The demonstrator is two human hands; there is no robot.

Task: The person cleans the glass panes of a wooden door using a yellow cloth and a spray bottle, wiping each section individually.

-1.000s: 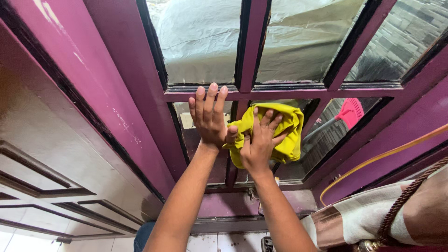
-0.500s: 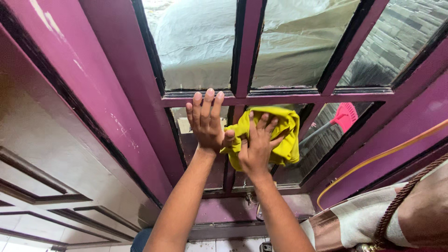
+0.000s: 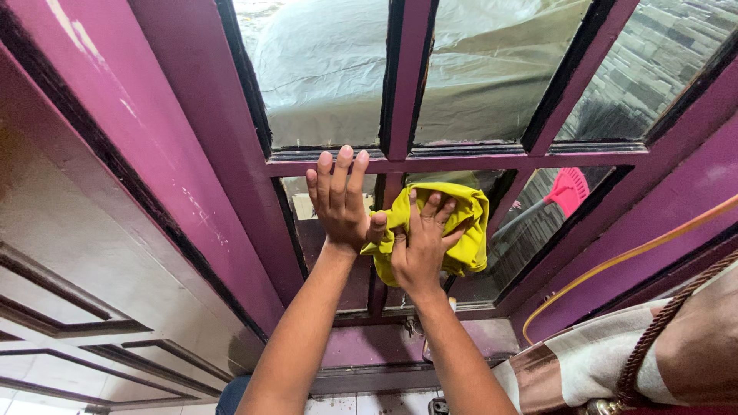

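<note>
My left hand [image 3: 340,201] lay flat on the lower left pane [image 3: 307,230] of the purple window frame [image 3: 192,177], fingers straight and close together, tips reaching up over the cross bar [image 3: 461,160], holding nothing. My right hand [image 3: 420,244] pressed a yellow cloth [image 3: 465,230] against the lower middle pane, fingers spread wide over the bunched fabric, thumb near my left thumb. The cloth sat just right of the upright bar between the two panes, below the cross bar, its folds showing above and right of my fingers. Through the upper panes a pale sheet [image 3: 323,69] showed, far outside. Further right, behind the glass, was a pink brush [image 3: 569,188] on a grey handle. Near right, a yellow cord [image 3: 615,257] ran along the frame, and a striped curtain [image 3: 584,361] hung with a brown rope [image 3: 661,330].
</note>
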